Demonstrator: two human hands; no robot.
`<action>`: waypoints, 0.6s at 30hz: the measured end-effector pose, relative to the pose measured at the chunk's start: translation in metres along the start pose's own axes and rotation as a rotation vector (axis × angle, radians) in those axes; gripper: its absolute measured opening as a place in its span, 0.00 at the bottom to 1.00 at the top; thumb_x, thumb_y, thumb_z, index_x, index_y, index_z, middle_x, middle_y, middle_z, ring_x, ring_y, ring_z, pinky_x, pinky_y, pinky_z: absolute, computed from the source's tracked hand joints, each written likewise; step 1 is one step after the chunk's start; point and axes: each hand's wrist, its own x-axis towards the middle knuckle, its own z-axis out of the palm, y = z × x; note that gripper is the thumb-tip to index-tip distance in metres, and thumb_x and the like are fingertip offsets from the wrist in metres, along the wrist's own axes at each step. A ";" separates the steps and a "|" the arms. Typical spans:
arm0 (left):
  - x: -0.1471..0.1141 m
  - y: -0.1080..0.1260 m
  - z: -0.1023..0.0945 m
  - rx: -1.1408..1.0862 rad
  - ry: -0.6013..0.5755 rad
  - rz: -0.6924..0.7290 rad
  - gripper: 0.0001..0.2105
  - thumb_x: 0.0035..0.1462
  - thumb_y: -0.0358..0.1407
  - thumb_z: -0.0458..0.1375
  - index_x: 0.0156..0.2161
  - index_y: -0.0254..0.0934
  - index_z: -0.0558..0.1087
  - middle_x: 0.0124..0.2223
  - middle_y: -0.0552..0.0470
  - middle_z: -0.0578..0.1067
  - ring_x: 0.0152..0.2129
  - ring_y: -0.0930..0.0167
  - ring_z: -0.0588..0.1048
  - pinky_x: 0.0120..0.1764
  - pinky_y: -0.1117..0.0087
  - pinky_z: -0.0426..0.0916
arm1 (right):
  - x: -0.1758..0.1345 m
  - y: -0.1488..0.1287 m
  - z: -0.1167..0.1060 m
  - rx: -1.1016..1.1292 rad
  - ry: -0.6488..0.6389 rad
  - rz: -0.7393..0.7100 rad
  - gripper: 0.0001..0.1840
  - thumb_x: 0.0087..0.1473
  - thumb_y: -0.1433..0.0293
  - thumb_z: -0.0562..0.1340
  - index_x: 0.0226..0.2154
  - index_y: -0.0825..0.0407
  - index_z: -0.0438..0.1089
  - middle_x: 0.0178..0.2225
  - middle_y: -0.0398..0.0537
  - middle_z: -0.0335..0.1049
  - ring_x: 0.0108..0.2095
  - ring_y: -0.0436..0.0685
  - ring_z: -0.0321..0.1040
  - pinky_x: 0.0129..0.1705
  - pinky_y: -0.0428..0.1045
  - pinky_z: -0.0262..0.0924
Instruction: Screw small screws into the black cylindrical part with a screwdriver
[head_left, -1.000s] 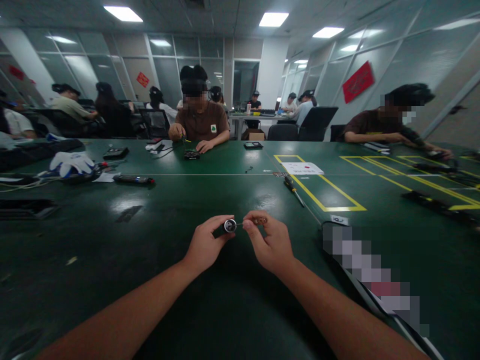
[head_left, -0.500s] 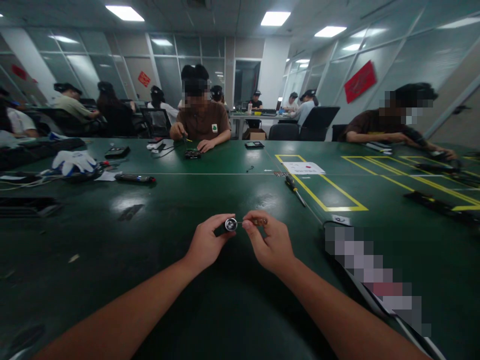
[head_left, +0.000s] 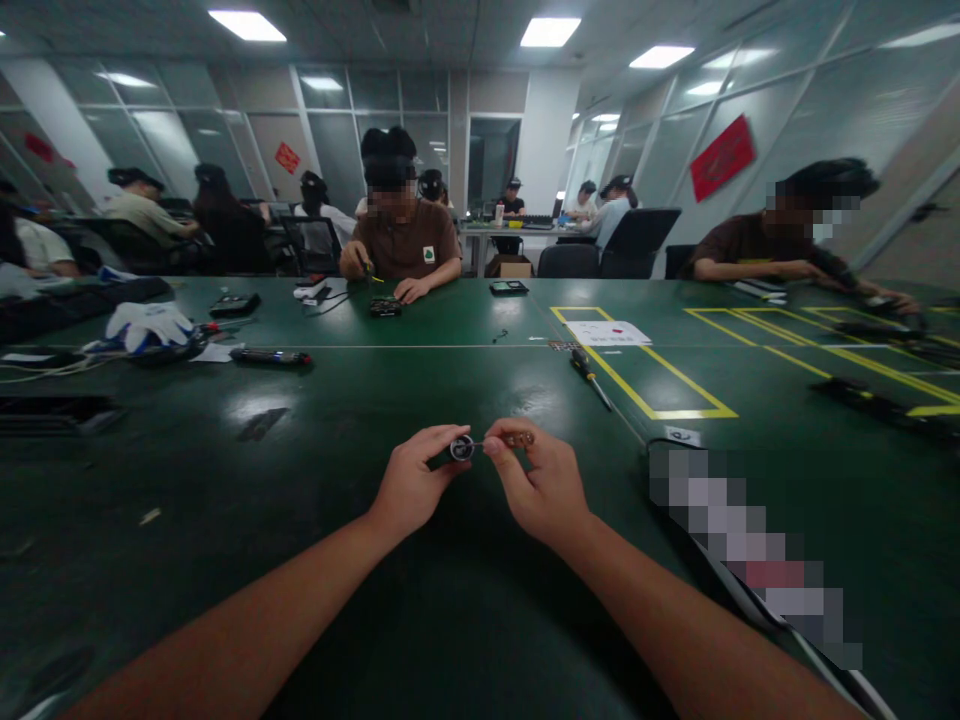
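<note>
Over the near middle of the table, my left hand (head_left: 409, 480) is closed around a small black cylinder with a silver-rimmed round end (head_left: 461, 450). That end faces me, and its inner detail is too small to make out. My right hand (head_left: 546, 485) pinches a small screwdriver with an amber-brown handle (head_left: 519, 439), its thin metal shaft pointing left. The shaft's tip meets the side or rim of the cylinder; exactly where it touches I cannot tell. My fingers cover most of the cylinder's body.
A yellow-and-black screwdriver (head_left: 591, 378) lies ahead beside yellow tape outlines (head_left: 694, 414). A pixelated dark-edged object (head_left: 750, 570) lies at right. White gloves (head_left: 150, 325) and a dark tool (head_left: 270, 357) lie at left. Across the table, a person in brown (head_left: 409, 240) handles a dark device.
Both hands stay nearly in place with the cylinder and screwdriver. The cylinder's end looks darker than before, its face slightly differently angled.
</note>
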 end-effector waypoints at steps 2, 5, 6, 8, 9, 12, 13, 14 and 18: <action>0.000 0.001 0.000 0.016 0.003 0.005 0.17 0.58 0.31 0.64 0.53 0.44 0.78 0.53 0.48 0.79 0.50 0.63 0.78 0.56 0.56 0.71 | 0.000 0.000 0.000 -0.010 0.009 0.001 0.07 0.64 0.67 0.59 0.35 0.48 0.71 0.32 0.45 0.77 0.31 0.55 0.74 0.37 0.50 0.66; 0.001 0.001 -0.001 0.017 -0.005 0.016 0.17 0.58 0.32 0.64 0.53 0.44 0.78 0.53 0.48 0.79 0.50 0.63 0.77 0.56 0.56 0.71 | 0.000 0.002 0.000 -0.015 0.016 -0.021 0.06 0.64 0.68 0.59 0.35 0.48 0.71 0.32 0.46 0.77 0.31 0.55 0.74 0.38 0.50 0.67; 0.001 0.001 -0.001 0.014 -0.007 0.014 0.17 0.58 0.32 0.64 0.53 0.44 0.78 0.52 0.48 0.79 0.50 0.63 0.77 0.56 0.55 0.71 | 0.000 0.002 0.000 -0.013 0.014 -0.028 0.06 0.64 0.68 0.59 0.35 0.48 0.71 0.32 0.46 0.77 0.31 0.55 0.74 0.38 0.50 0.67; 0.001 0.001 -0.001 0.008 -0.006 0.003 0.17 0.58 0.32 0.64 0.53 0.43 0.78 0.52 0.47 0.79 0.50 0.63 0.77 0.56 0.55 0.71 | 0.000 0.003 0.001 -0.007 0.006 -0.036 0.06 0.64 0.68 0.59 0.36 0.47 0.71 0.32 0.45 0.77 0.31 0.55 0.74 0.37 0.50 0.67; 0.001 0.001 -0.001 0.006 -0.002 -0.002 0.17 0.58 0.32 0.64 0.53 0.44 0.78 0.53 0.47 0.79 0.50 0.63 0.77 0.56 0.55 0.71 | 0.000 0.003 0.001 -0.007 0.005 -0.038 0.05 0.64 0.68 0.59 0.36 0.47 0.71 0.32 0.45 0.77 0.31 0.55 0.74 0.37 0.50 0.67; 0.002 0.001 -0.001 0.011 0.001 -0.002 0.17 0.58 0.31 0.64 0.53 0.44 0.78 0.53 0.48 0.79 0.50 0.63 0.77 0.56 0.56 0.70 | 0.000 0.004 0.001 -0.019 0.014 -0.042 0.05 0.64 0.68 0.59 0.36 0.48 0.71 0.32 0.45 0.77 0.31 0.55 0.74 0.37 0.49 0.67; 0.002 0.001 -0.001 0.015 0.004 -0.003 0.17 0.58 0.31 0.65 0.53 0.44 0.78 0.53 0.48 0.79 0.50 0.63 0.77 0.56 0.56 0.70 | 0.000 0.003 0.001 -0.024 0.020 -0.042 0.05 0.64 0.68 0.59 0.36 0.48 0.70 0.32 0.45 0.77 0.31 0.55 0.74 0.37 0.49 0.66; 0.002 0.002 -0.002 0.020 0.009 -0.006 0.18 0.57 0.31 0.65 0.53 0.44 0.78 0.53 0.48 0.79 0.50 0.63 0.77 0.56 0.56 0.70 | 0.001 0.003 0.001 -0.028 0.028 -0.041 0.06 0.64 0.68 0.59 0.36 0.48 0.70 0.32 0.45 0.77 0.31 0.55 0.74 0.37 0.49 0.66; 0.003 0.006 -0.002 0.022 0.031 -0.016 0.18 0.57 0.30 0.65 0.52 0.43 0.78 0.52 0.48 0.79 0.50 0.63 0.78 0.56 0.56 0.70 | 0.001 0.001 -0.001 -0.035 0.027 -0.033 0.07 0.64 0.68 0.58 0.35 0.49 0.70 0.31 0.45 0.76 0.31 0.55 0.74 0.37 0.49 0.66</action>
